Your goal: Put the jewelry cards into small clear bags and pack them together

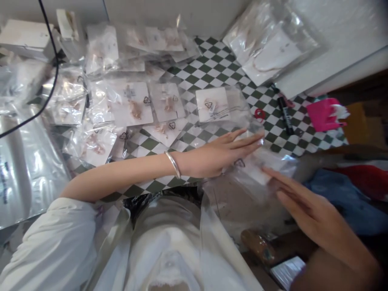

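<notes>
My left hand [233,151], with a silver bangle [173,165] on its wrist, reaches across to the right. Its fingers are stretched out and lie over a clear plastic bag [251,173] with a white card in it. The thumb side is partly hidden. At the other end of this bag my right hand [303,200] pinches its edge between thumb and fingers; the fingertips are blurred. Just beyond my left hand lies a bagged white card [211,104] with a small item on it.
Several bagged cards [133,104] spread across the left of the checkered tabletop [209,60]. Large clear bags [33,161] lie at far left, beneath a black cable [57,60]. A black marker [285,113], red bands [259,115] and a pink object [324,114] are on the right.
</notes>
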`<action>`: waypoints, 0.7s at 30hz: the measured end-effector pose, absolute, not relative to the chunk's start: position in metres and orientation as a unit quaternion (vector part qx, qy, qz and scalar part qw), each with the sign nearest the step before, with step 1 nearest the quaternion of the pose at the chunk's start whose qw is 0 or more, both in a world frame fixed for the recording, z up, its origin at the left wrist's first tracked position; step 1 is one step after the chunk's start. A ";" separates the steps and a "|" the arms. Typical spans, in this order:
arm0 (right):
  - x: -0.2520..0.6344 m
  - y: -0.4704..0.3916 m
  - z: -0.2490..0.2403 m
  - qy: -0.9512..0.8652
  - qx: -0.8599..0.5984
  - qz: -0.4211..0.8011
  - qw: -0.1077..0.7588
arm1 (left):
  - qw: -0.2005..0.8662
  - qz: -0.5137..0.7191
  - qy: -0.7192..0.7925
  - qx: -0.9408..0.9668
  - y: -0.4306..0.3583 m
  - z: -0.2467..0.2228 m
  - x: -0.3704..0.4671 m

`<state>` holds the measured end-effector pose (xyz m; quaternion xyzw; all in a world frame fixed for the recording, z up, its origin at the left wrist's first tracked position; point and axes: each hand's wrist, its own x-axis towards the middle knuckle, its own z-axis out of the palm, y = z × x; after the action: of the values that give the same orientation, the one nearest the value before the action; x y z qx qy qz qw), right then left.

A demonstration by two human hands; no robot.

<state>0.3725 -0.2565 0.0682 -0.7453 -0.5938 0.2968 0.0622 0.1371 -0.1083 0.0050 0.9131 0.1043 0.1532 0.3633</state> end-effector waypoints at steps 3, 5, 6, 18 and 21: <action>0.354 -0.245 0.047 -0.596 -0.745 0.288 0.081 | 0.349 0.129 0.100 0.923 -0.110 0.009 0.138; 0.340 -0.238 0.033 -0.625 -0.718 0.291 0.096 | 0.344 0.131 0.111 0.923 -0.111 0.011 0.137; 0.332 -0.233 0.026 -0.638 -0.704 0.294 0.103 | 0.348 0.135 0.114 0.921 -0.111 0.011 0.137; 0.263 -0.179 -0.023 -0.635 -0.755 0.134 0.095 | 0.490 0.175 0.086 0.850 -0.123 -0.008 0.149; 0.252 -0.180 -0.025 -0.618 -0.771 0.117 0.093 | 0.483 0.162 0.069 0.858 -0.118 -0.006 0.144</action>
<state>0.2523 -0.1798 -0.0254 -0.7714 -0.6184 0.1174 0.0931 0.1441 -0.1179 -0.0062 0.8576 0.0692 0.1617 0.4833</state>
